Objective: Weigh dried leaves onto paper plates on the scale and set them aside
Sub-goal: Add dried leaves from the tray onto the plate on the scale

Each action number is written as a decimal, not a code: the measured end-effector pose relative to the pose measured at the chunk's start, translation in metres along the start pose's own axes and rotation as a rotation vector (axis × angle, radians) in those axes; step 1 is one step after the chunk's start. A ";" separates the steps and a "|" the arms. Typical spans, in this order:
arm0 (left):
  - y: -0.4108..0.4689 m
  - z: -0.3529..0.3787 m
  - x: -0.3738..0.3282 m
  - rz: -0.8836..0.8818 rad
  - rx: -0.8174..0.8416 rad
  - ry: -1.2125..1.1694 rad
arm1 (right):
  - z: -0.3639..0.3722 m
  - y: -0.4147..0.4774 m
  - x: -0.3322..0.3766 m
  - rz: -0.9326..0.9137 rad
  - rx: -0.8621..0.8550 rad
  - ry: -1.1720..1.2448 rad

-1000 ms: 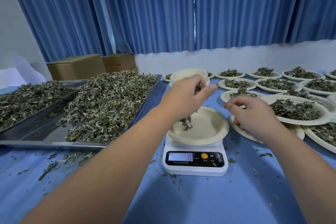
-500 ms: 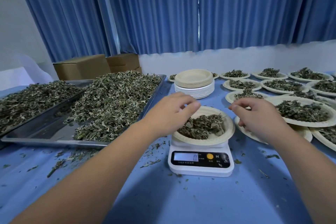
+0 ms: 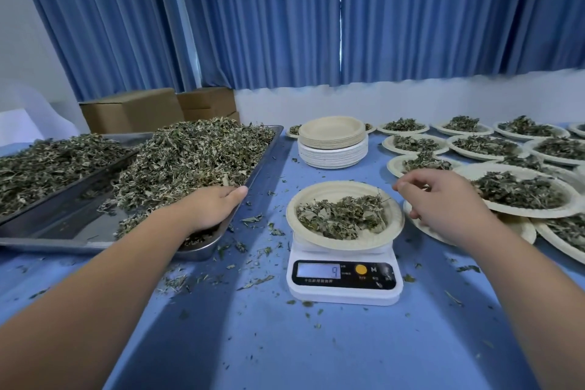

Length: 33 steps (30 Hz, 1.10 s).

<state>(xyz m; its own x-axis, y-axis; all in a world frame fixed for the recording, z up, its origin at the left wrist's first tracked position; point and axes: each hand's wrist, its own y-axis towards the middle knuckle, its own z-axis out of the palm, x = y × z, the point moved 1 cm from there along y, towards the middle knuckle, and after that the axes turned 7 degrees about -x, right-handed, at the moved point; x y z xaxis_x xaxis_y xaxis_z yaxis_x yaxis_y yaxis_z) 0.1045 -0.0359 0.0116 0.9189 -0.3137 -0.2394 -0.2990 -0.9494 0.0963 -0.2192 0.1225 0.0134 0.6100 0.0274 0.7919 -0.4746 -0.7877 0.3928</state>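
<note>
Tray [image 3: 72, 218]: left, heaped with dried leaves [image 3: 190, 161].
Left hand [image 3: 210, 207]: palm down in the tray's near right corner, fingers sunk in the heap; whether it grips cannot be told.
Spare plates [image 3: 332, 146]: stacked, far centre.
Scale [image 3: 343, 279]: centre, reading 9, bearing a paper plate [image 3: 319, 191] with a small portion [image 3: 343, 215] of leaves.
Right hand [image 3: 449, 206]: hovering just right of that plate, fingers loosely curled, nothing seen in them.
Filled plates [image 3: 519, 190]: spread across the right.

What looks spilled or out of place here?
Dried leaf bits are spilled across the blue tabletop, thickest between the metal tray and the scale. Nothing else stands out.
</note>
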 end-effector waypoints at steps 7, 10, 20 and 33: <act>-0.011 -0.006 0.000 0.135 -0.127 0.132 | 0.000 0.001 -0.001 -0.007 -0.001 -0.008; -0.020 -0.004 0.002 0.107 -0.052 0.079 | 0.000 0.001 -0.001 -0.013 0.000 -0.020; -0.040 -0.005 0.003 0.070 0.018 -0.023 | 0.000 -0.001 0.002 -0.030 -0.010 -0.035; -0.070 -0.002 -0.007 0.107 -0.135 0.196 | -0.001 -0.001 0.002 -0.046 -0.002 -0.063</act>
<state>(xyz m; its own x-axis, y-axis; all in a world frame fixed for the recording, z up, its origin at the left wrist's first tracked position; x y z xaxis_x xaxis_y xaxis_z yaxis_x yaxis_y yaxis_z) 0.1192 0.0328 0.0082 0.9200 -0.3908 -0.0300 -0.3726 -0.8958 0.2424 -0.2178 0.1237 0.0147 0.6700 0.0249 0.7419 -0.4464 -0.7850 0.4296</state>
